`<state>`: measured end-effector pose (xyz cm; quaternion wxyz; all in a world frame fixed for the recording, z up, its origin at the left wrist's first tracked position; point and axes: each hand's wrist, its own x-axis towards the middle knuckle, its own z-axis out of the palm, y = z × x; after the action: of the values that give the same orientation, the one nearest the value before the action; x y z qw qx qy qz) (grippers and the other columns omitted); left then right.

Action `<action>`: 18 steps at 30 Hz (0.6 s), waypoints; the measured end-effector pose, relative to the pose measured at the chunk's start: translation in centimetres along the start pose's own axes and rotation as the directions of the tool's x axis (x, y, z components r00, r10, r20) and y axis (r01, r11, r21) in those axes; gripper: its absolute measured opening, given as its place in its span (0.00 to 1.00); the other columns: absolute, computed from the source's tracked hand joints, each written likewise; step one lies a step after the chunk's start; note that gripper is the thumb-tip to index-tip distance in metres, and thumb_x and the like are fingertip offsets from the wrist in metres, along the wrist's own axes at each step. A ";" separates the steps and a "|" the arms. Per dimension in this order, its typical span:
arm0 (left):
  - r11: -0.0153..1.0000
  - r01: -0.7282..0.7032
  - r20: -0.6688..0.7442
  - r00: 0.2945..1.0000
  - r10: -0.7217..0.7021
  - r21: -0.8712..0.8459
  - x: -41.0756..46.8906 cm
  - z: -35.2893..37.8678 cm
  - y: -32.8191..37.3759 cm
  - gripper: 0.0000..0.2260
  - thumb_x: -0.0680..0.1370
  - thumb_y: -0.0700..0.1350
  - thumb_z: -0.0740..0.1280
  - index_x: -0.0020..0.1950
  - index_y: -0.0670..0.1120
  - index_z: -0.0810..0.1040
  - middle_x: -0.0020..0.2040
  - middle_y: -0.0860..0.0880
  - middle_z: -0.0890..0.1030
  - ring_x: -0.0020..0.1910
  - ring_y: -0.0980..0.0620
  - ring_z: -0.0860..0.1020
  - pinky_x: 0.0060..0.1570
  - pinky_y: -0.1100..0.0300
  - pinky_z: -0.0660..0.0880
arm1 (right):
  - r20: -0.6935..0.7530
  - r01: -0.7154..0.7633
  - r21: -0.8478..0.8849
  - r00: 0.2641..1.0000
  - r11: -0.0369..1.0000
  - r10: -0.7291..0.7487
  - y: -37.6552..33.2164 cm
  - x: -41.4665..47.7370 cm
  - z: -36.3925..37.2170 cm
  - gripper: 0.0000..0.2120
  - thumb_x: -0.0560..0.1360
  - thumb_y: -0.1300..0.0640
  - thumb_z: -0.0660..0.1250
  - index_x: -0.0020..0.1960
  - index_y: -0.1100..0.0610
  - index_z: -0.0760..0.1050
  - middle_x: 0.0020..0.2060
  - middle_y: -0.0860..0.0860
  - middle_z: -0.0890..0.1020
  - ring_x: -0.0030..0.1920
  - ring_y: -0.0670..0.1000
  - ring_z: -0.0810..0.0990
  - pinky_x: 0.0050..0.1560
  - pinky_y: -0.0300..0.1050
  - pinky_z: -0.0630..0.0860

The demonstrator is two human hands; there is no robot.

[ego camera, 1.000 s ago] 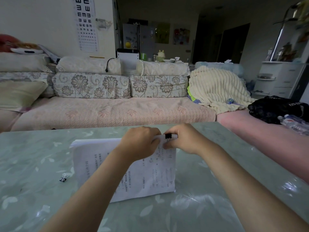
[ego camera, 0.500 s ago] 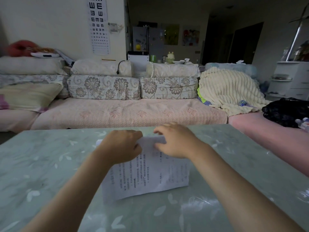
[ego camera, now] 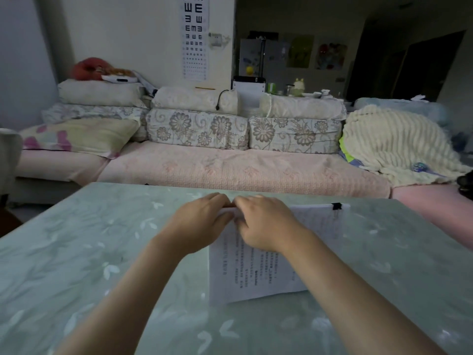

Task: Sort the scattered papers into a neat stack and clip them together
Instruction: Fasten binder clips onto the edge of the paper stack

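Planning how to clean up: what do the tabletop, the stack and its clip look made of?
Tabletop: glossy pale green leaf-print surface, likely glass or plastic cover, given the reflections. Stack: matte white printed paper. Clip: black, probably painted metal; too small to confirm.

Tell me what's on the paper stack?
The left hand and right hand lie on the far edge of the white printed paper stack; a small black binder clip bites its far right corner. Anything beneath them is hidden.

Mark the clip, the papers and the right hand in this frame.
clip (ego camera: 336, 206), head view, black body.
papers (ego camera: 252, 276), head view, printed top sheet.
right hand (ego camera: 263, 222), head view, back of hand.
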<state>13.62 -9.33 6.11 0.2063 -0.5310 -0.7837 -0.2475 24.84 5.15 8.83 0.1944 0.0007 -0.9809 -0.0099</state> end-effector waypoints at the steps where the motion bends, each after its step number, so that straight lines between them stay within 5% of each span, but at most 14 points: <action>1: 0.999 0.039 -0.030 0.999 -0.040 -0.026 -0.4 -0.2 -0.5 0.10 0.80 0.56 0.59 0.48 0.51 0.73 0.43 0.56 0.76 0.39 0.54 0.75 0.35 0.56 0.71 | -0.010 -0.002 -0.006 1.000 1.000 0.002 0.0 0.2 0.2 0.10 0.78 0.52 0.57 0.58 0.52 0.70 0.53 0.50 0.80 0.54 0.55 0.77 0.50 0.51 0.71; 6: 0.920 0.335 -0.072 0.932 -0.356 -0.203 -3.2 0.8 -5.7 0.05 0.80 0.47 0.60 0.47 0.51 0.74 0.43 0.55 0.77 0.42 0.55 0.74 0.41 0.57 0.71 | -0.088 -0.011 -0.081 0.996 0.997 0.004 0.4 0.8 1.8 0.06 0.77 0.53 0.59 0.53 0.53 0.70 0.47 0.49 0.78 0.49 0.54 0.76 0.43 0.48 0.66; 9: 0.869 0.494 0.124 0.864 -0.488 -0.032 -6.0 3.6 -9.9 0.10 0.79 0.43 0.61 0.57 0.53 0.77 0.57 0.50 0.76 0.56 0.49 0.75 0.55 0.52 0.74 | -0.116 -0.023 -0.101 0.993 0.995 0.012 0.1 1.0 2.3 0.07 0.77 0.54 0.59 0.53 0.54 0.71 0.46 0.49 0.77 0.48 0.53 0.75 0.43 0.47 0.62; 12: 0.851 0.491 0.377 0.764 -0.523 0.184 -8.5 6.2 -12.0 0.19 0.79 0.47 0.62 0.70 0.60 0.70 0.73 0.51 0.65 0.71 0.46 0.63 0.66 0.47 0.68 | -0.146 -0.037 -0.124 0.989 0.992 0.018 0.0 1.3 2.7 0.09 0.75 0.54 0.60 0.54 0.55 0.73 0.45 0.49 0.78 0.46 0.53 0.76 0.43 0.46 0.63; 18: 0.860 0.497 0.404 0.768 -0.497 0.114 -8.6 7.2 -11.0 0.10 0.78 0.42 0.64 0.58 0.49 0.79 0.54 0.48 0.73 0.59 0.47 0.73 0.53 0.62 0.70 | -0.145 -0.060 -0.124 0.989 0.990 0.042 0.1 1.4 3.2 0.11 0.73 0.52 0.57 0.51 0.54 0.73 0.42 0.48 0.78 0.43 0.52 0.75 0.42 0.46 0.67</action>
<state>5.89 -14.72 -6.50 -0.0395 -0.3454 -0.9215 -0.1731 22.37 5.26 6.40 0.2637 -0.0363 -0.9615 -0.0680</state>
